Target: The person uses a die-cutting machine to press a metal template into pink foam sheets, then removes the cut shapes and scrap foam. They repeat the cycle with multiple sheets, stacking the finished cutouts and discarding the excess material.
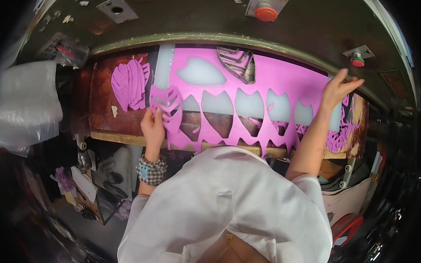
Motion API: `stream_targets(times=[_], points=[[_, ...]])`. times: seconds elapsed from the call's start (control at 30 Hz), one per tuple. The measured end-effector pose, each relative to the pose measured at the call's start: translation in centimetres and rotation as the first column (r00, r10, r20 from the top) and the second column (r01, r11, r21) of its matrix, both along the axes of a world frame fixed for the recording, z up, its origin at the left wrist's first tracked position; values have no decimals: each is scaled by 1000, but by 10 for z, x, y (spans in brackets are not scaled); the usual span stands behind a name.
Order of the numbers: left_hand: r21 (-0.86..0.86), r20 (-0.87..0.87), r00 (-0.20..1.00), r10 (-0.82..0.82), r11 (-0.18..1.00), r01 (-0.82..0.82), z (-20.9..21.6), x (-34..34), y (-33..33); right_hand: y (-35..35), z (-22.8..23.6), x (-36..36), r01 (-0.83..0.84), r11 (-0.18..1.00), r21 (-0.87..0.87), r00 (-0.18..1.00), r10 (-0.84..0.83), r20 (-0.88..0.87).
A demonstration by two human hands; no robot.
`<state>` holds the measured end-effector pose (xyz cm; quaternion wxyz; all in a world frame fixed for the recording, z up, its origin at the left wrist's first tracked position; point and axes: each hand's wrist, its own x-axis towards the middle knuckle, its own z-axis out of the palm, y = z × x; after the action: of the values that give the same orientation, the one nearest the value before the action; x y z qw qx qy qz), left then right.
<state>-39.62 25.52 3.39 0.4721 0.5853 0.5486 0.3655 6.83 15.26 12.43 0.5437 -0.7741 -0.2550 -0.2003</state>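
Between the fingertips of my left hand (154, 125) is a slotted pink cut-out piece (170, 107), upright over the left end of the pink sheet (287, 69). The sheet lies across a pale cutting board (165, 67) and overhangs toward me, with a row of leaf-shaped holes along its near part. A metal cutting die (238, 65) rests on the sheet's far side. My right hand (339, 87) is raised at the sheet's right end, near the green button (357, 60); its fingers are spread and hold nothing. Left of my left hand lies a stack of similar pink pieces (131, 84).
A green machine beam (191, 19) spans the far side, bearing a red button (266, 13). Pink scraps (338, 138) heap at the table's right end. A clear plastic bag (28, 102) hangs at the left. The wooden table edge (117, 138) runs before me.
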Motion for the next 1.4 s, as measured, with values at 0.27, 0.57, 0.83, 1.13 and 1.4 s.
stream_targets(times=[0.27,0.57,0.83,1.13,1.4], points=[[509,-504,817,281,860,19,-43,-8,-47,-39,-1,-5,44,999,-32,990,-39,135],[539,-489,823,289,842,24,-36,-17,-53,-166,-80,2,169,946,-275,974,-119,191],[499,-405,887,222,867,11,-41,-21,-47,-213,-129,0,186,785,-591,922,-347,-171],[347,-84,979,185,926,-145,-17,-33,-67,-195,-77,-44,281,911,-300,928,-337,-155],[170,227,974,-1,985,-39,9,61,42,74,-86,-154,-699,654,-289,708,689,-152]])
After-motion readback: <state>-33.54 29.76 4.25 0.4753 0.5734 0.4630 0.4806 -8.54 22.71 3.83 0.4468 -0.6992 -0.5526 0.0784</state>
